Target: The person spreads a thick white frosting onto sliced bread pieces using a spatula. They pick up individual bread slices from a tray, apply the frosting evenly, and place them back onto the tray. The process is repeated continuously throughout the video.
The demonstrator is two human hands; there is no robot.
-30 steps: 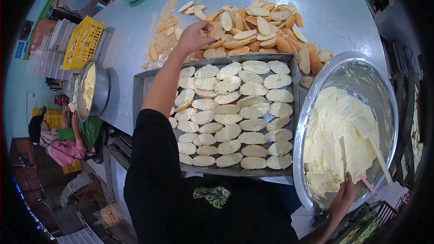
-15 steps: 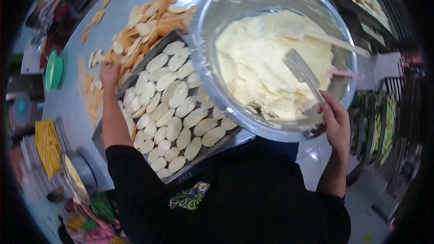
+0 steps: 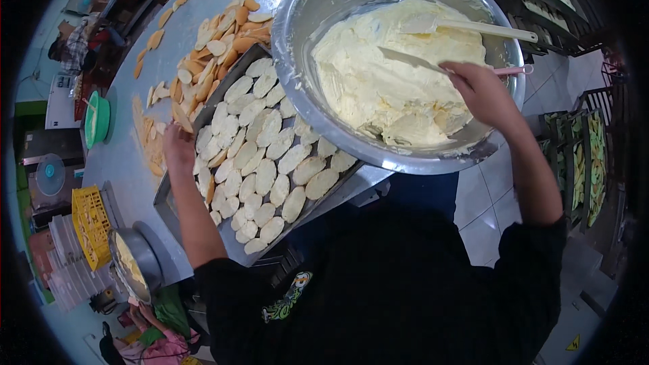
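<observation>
Head view: a pink-handled spatula is gripped by the right hand in the cream bowl; a bread slice at the tray's ten o'clock is pinched by the left hand. Cream could be dripped onto the tabletop if overloaded.

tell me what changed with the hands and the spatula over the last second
The right hand moved from the near rim of the big steel bowl up over it, pushing the pink-handled spatula into the cream. The left hand drew back from the loose bread slices to the far left edge of the tray. The tray's rows of slices, the bowl and the white spatula stayed put.
</observation>
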